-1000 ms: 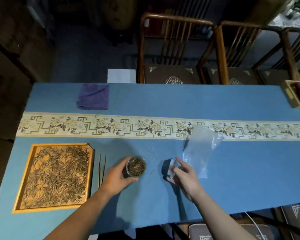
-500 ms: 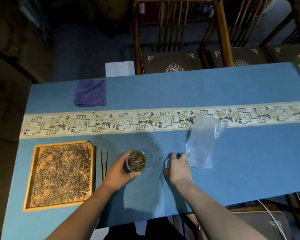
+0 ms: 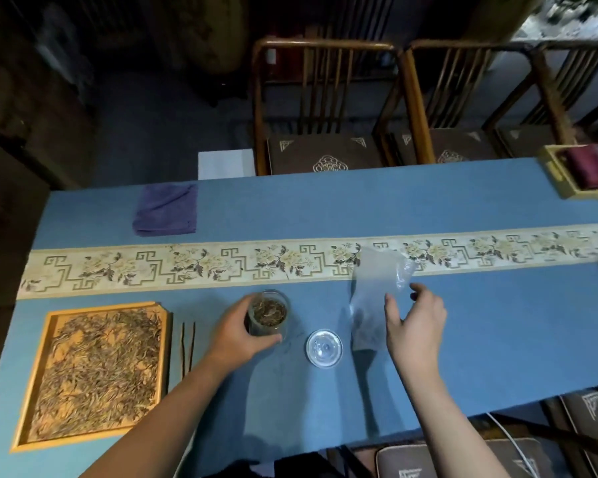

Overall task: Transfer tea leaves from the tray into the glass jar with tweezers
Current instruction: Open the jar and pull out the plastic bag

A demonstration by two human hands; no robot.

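Two hands are being seen in the head view. The glass jar (image 3: 268, 316), partly filled with tea leaves (image 3: 99, 370), is being gripped upright on the table (image 3: 497, 322) by the left hand (image 3: 237, 334). The right hand (image 3: 416, 324) is being held loose, grasping nothing, beside a clear plastic bag (image 3: 377, 294). The tweezers (image 3: 188, 348) are being left between tray (image 3: 28, 391) and jar; the lid (image 3: 324, 348) is lying near the jar.

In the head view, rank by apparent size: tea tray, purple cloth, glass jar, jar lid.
1. tea tray, by far largest.
2. purple cloth, though farther from the camera.
3. glass jar and jar lid: look alike, unranked.
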